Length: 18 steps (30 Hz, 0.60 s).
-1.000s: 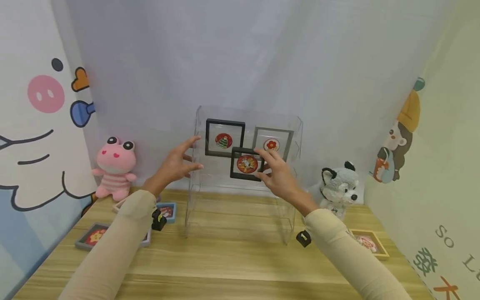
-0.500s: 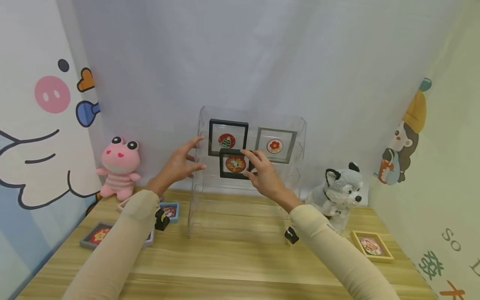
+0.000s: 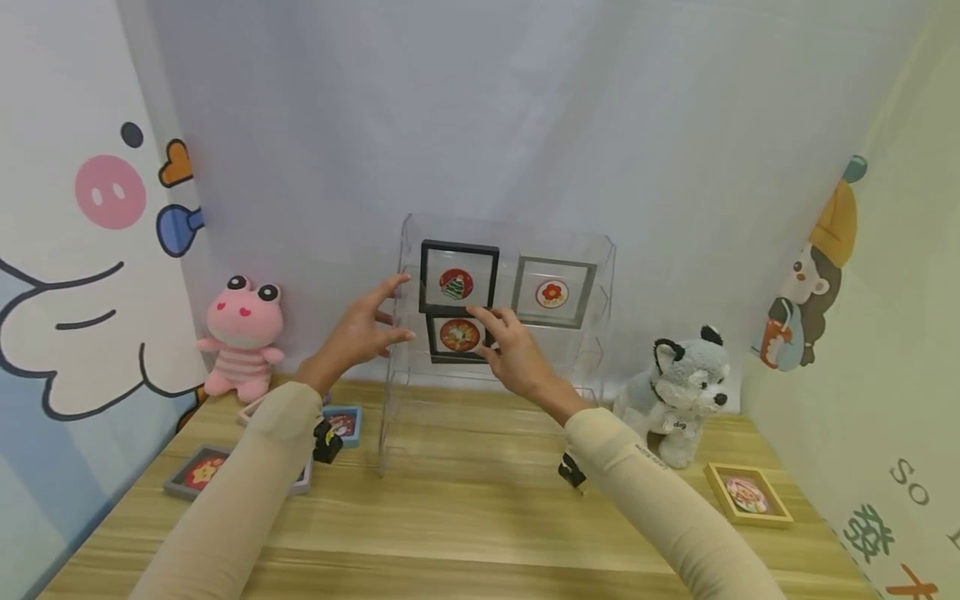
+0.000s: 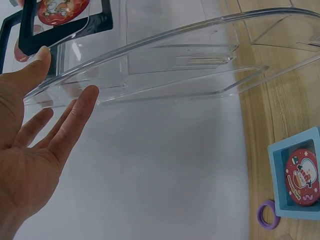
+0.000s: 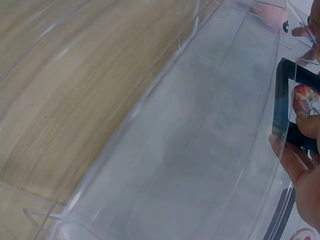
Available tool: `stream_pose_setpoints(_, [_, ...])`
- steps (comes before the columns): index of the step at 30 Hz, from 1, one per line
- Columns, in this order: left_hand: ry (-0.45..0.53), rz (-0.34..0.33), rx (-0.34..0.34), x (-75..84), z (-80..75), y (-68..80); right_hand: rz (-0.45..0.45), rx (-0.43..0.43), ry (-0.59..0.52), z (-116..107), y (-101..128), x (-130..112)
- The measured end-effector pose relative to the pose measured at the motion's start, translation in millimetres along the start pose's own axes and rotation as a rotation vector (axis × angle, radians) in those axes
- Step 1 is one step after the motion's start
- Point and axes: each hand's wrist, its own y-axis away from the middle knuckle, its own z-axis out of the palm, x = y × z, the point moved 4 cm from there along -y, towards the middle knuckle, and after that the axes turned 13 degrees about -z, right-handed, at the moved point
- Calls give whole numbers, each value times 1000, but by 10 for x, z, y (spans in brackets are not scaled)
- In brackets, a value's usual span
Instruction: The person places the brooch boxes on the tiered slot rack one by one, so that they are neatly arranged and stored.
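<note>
A clear acrylic rack [image 3: 592, 350] stands at the back of the wooden table. On its top tier lean a black frame with a green tree badge [image 3: 458, 277] and a grey frame with a red flower badge [image 3: 555, 292]. My right hand [image 3: 497, 335] pinches a black frame with an orange-red badge [image 3: 456, 336] just below the tree frame, inside the rack. In the right wrist view the fingers [image 5: 300, 150] grip this frame's edge [image 5: 281, 107]. My left hand [image 3: 393, 312] presses straight fingers [image 4: 75, 120] against the rack's left wall [image 4: 150, 75].
A pink frog plush [image 3: 242, 333] sits at the back left, a husky plush [image 3: 686, 387] at the right. Flat on the table lie a blue frame [image 3: 341, 423], a grey frame [image 3: 197, 472] and a wooden frame [image 3: 748, 493]. A purple ring [image 4: 270, 215] lies by the blue frame.
My right hand has carried the orange-badge frame left and slightly down, from in front of the flower frame to under the tree frame. The left hand has stayed on the rack's side.
</note>
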Motion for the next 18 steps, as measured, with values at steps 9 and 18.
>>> stream_pose_setpoints(9, [1, 11, -3, -13, 20, -10, 16, 43, -69, 81, 34, 24])
stream_pose_setpoints(18, [9, 3, -7, -29, 8, -6, 13, 77, -131, 102, 43, 26])
